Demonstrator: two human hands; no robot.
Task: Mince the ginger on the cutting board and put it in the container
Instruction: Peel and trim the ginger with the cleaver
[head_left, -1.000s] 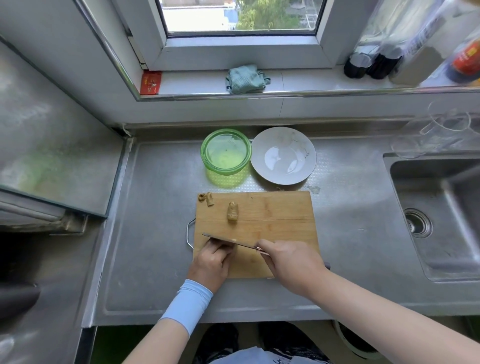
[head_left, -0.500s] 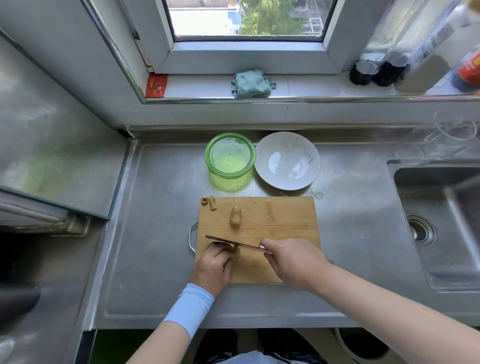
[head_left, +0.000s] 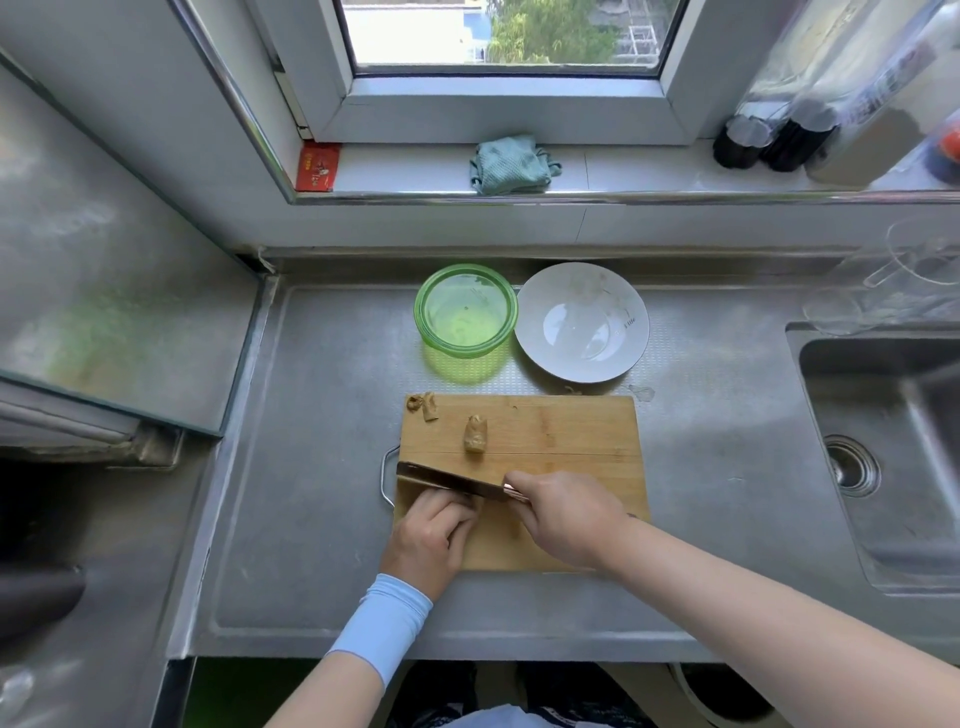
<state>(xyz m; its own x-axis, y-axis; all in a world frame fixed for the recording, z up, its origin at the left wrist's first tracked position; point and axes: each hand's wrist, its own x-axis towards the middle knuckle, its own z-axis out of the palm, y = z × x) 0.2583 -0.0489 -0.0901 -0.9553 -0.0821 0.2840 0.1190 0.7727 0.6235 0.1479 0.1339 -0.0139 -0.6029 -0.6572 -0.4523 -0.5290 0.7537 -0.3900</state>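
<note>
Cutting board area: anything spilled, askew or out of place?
Minor only: a small scrap or smear lies off the cutting board on the steel counter, just past its far right corner. Ginger trimmings sit at the far left corner. Nothing is damaged or askew.

The cutting board (head_left: 571, 431) lies on the table (head_left: 311, 493), a ginger piece (head_left: 475, 434) on it. From the board, the container (head_left: 465, 312) is at eleven o'clock, the plate (head_left: 582, 322) at one, perhaps touching the container, and the sink (head_left: 909, 467) at three.

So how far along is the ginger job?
Early. Scraps lie at the board's corner. The right hand holds the knife beside the left hand, fingers curled; what they steady is hidden. One ginger chunk waits uncut, and the container looks empty.
</note>
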